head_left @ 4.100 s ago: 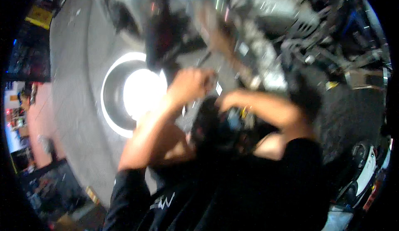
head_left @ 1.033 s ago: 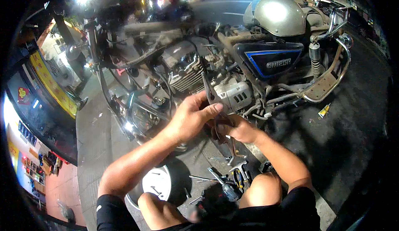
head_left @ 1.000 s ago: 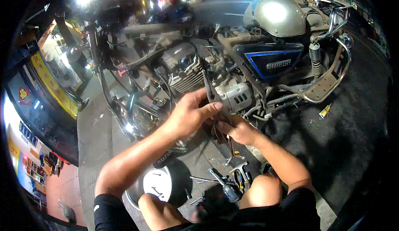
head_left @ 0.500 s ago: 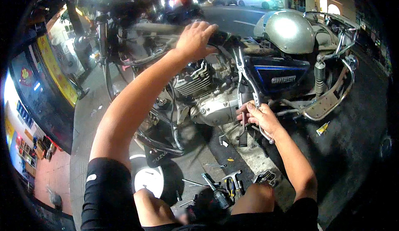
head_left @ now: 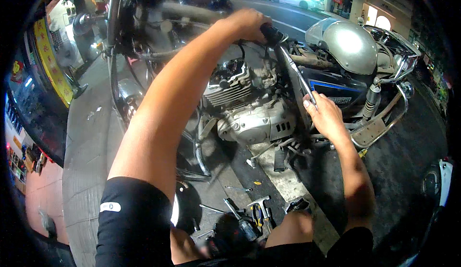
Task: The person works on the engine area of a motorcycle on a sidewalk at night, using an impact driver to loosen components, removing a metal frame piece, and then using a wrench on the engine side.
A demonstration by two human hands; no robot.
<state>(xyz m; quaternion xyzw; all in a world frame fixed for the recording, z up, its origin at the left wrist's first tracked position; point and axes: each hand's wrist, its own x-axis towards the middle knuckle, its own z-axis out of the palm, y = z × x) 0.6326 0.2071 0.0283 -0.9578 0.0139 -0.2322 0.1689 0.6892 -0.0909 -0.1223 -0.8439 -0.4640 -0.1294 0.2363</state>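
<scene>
My left hand (head_left: 249, 23) is reached out over the motorcycle's engine (head_left: 247, 108), its fingers closed round a dark, rubber-looking part (head_left: 272, 34). What that part joins to is hidden. From the right, my right hand (head_left: 325, 111) grips the lower end of long-handled metal pliers (head_left: 297, 70), whose handles lie close together. The pliers' upper end meets the dark part beside my left hand; the jaws' exact hold cannot be made out. Just right of the pliers is the black side cover (head_left: 336, 91) with a blue line. The finned cylinder (head_left: 228, 86) stands below my left forearm.
A silver helmet (head_left: 353, 48) rests on the motorcycle's rear part. On the ground before my knees lie a hammer (head_left: 260, 204), yellow-handled pliers (head_left: 256, 216), a dark-handled tool (head_left: 246, 226) and several others. The foot peg (head_left: 280, 161) sticks out low. Cars stand across the road.
The pliers' handles have come together from spread, and my right hand has risen with them. My left hand has shifted slightly right and up with the dark part. The view has tilted.
</scene>
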